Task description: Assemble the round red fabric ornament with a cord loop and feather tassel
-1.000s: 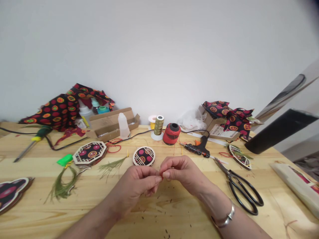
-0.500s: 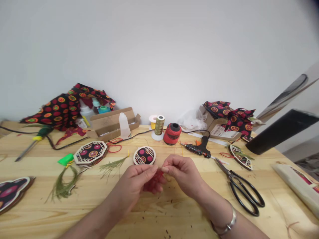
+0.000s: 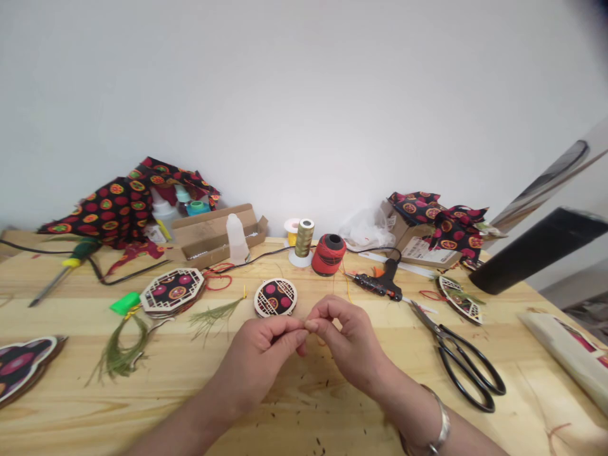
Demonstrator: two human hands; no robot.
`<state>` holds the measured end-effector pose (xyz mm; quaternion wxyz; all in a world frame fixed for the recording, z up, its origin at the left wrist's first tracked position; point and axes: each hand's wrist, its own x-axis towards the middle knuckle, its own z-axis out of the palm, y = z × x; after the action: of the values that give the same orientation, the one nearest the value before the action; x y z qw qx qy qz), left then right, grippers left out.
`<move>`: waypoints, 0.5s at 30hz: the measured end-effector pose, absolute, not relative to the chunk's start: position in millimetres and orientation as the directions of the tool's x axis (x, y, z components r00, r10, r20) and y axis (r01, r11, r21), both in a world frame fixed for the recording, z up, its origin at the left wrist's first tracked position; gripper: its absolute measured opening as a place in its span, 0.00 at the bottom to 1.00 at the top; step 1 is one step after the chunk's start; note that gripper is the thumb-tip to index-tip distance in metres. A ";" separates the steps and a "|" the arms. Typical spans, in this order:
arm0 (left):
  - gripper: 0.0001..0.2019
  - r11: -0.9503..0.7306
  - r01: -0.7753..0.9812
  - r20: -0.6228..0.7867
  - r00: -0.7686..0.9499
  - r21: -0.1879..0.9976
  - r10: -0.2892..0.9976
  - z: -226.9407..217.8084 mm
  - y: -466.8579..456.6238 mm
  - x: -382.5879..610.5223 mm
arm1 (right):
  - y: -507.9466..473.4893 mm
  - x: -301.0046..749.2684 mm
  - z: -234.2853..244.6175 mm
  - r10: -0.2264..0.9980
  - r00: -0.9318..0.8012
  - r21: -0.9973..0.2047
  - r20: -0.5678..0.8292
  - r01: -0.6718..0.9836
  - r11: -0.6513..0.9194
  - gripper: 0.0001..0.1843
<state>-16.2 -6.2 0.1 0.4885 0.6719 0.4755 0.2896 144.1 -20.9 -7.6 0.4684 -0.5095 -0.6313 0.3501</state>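
Note:
My left hand (image 3: 261, 351) and my right hand (image 3: 344, 339) meet fingertip to fingertip just above the wooden table (image 3: 304, 405), both pinched shut. Whatever they pinch is hidden now; earlier frames showed a bit of red thread there. A thin thread trails from my right hand toward the red thread spool (image 3: 329, 254). A round wooden ornament with red-dotted black fabric (image 3: 275, 297) lies just beyond my hands. A silver bracelet sits on my right wrist.
Black scissors (image 3: 463, 364) lie to the right, a black glue gun (image 3: 382, 284) behind them. An octagonal ornament (image 3: 171, 292), green tassels (image 3: 121, 351), a gold spool (image 3: 303, 238), a cardboard box (image 3: 211, 234), a screwdriver (image 3: 59, 273) and patterned fabric (image 3: 118, 206) fill the back.
The red thread seen between my fingers half a second ago is now hidden. My fingertips have closed tightly together and both hands shifted slightly.

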 end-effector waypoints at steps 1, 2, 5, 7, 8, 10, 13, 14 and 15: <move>0.11 -0.079 0.352 -0.063 0.375 0.933 0.925 0.1 -6.9 -16.2 | -20.9 143.6 -7.9 0.979 -0.040 -0.939 0.199 0.279 0.202 0.07; 0.11 -0.083 0.343 -0.054 0.371 0.936 0.927 0.2 -7.5 -16.3 | -20.9 143.0 -8.3 0.986 -0.038 -0.956 0.163 0.239 0.168 0.07; 0.12 -0.087 0.313 -0.036 0.367 0.946 0.930 0.7 -8.6 -16.5 | -20.9 140.7 -9.3 0.996 -0.031 -0.985 0.089 0.142 0.093 0.07; 0.12 -0.087 0.302 -0.035 0.375 0.949 0.926 1.4 -8.5 -16.5 | -21.0 139.4 -9.7 0.997 -0.024 -0.989 0.076 0.129 0.079 0.08; 0.12 -0.089 0.297 -0.031 0.378 0.951 0.925 1.7 -8.3 -16.5 | -21.2 138.9 -9.9 0.997 -0.020 -0.987 0.079 0.137 0.081 0.08; 0.13 -0.097 0.294 -0.024 0.383 0.951 0.924 1.9 -8.1 -16.9 | -21.9 138.4 -10.2 0.994 -0.015 -0.979 0.108 0.174 0.109 0.07; 0.13 -0.102 0.295 -0.022 0.388 0.950 0.922 1.0 -8.4 -18.1 | -23.2 138.2 -10.6 0.985 -0.020 -0.957 0.170 0.233 0.170 0.07; 0.13 -0.100 0.294 -0.024 0.388 0.951 0.921 0.5 -8.6 -18.5 | -23.6 138.2 -10.5 0.982 -0.024 -0.950 0.189 0.249 0.189 0.07; 0.13 -0.095 0.293 -0.027 0.387 0.951 0.922 0.2 -8.8 -18.8 | -23.9 138.2 -10.2 0.978 -0.028 -0.942 0.208 0.265 0.208 0.07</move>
<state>-18.8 -8.8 0.2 0.4965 0.6686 0.4541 0.3167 138.2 -23.9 -10.2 0.4784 -0.5073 -0.6125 0.3724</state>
